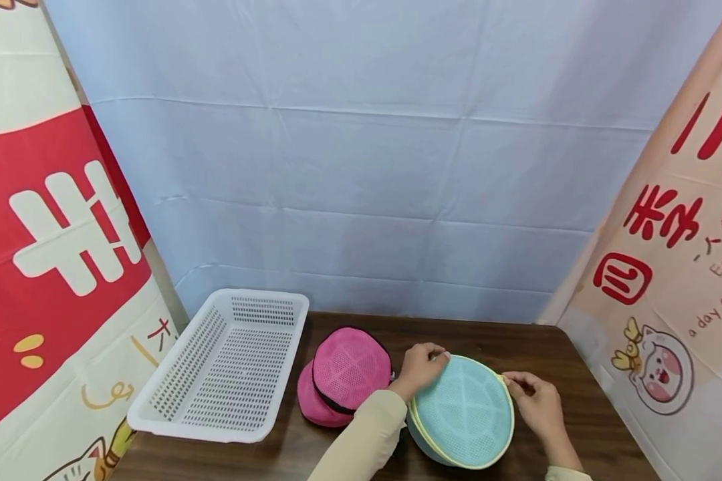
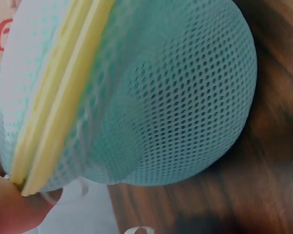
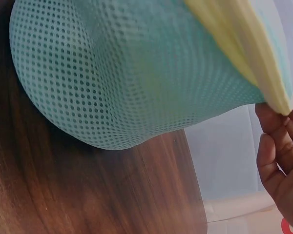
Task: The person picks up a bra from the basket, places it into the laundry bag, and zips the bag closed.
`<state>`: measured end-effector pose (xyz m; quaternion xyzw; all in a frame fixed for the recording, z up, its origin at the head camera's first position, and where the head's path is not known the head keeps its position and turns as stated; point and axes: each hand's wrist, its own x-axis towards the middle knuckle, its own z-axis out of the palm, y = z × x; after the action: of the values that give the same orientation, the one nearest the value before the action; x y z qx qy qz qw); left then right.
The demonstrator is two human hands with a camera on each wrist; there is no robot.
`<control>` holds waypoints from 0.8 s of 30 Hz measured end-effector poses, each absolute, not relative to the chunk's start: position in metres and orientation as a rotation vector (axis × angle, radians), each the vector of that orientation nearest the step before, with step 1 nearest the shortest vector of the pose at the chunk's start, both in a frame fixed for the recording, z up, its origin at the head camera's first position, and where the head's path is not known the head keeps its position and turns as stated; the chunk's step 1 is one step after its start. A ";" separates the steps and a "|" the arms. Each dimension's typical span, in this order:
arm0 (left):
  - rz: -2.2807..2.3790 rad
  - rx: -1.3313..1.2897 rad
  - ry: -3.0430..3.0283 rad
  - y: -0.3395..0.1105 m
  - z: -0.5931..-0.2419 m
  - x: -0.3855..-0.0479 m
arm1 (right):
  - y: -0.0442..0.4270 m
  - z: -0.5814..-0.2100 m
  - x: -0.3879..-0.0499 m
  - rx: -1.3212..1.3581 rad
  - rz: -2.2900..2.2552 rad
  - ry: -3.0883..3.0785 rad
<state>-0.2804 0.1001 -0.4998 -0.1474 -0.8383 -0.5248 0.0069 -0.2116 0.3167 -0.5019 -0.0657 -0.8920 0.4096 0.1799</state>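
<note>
A light-blue mesh laundry bag, round with yellow trim, stands on the brown table between my two hands. At its far left edge, my left hand pinches the trim; the left wrist view shows the thumb against the end of two parallel yellow bands. Across from it, my right hand holds the far right edge between thumb and fingertips, also seen in the right wrist view with the yellow trim. Mesh sides bulge below the trim. The bag's inside is hidden.
Left of the bag lie pink mesh bags with dark trim, one overlapping another, close to my left forearm. A white perforated plastic basket stands farther left on the wooden table. A pale blue cloth hangs behind, with printed cloths at both sides.
</note>
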 end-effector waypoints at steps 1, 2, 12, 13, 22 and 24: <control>-1.666 -0.451 -2.610 0.101 -0.500 -0.280 | 0.317 -0.501 -0.212 -0.183 1.156 -2.522; -1.688 -0.437 -2.603 0.101 -0.500 -0.280 | 0.317 -0.500 -0.212 -0.182 1.155 -2.523; -1.757 -0.362 -2.539 0.101 -0.506 -0.278 | 0.312 -0.498 -0.207 -0.138 1.170 -2.569; -1.764 -0.353 -2.541 0.100 -0.506 -0.277 | 0.312 -0.498 -0.207 -0.131 1.170 -2.573; -1.796 -0.240 -2.503 0.093 -0.507 -0.274 | 0.306 -0.502 -0.207 -0.088 1.145 -2.548; -1.808 -0.211 -2.480 0.091 -0.507 -0.275 | 0.305 -0.503 -0.207 -0.085 1.134 -2.529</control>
<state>-0.2754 0.0910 -0.5070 -0.0687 -0.8057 -0.5874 0.0329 -0.2072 0.3049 -0.5031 -0.0302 -0.8967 0.4019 0.1831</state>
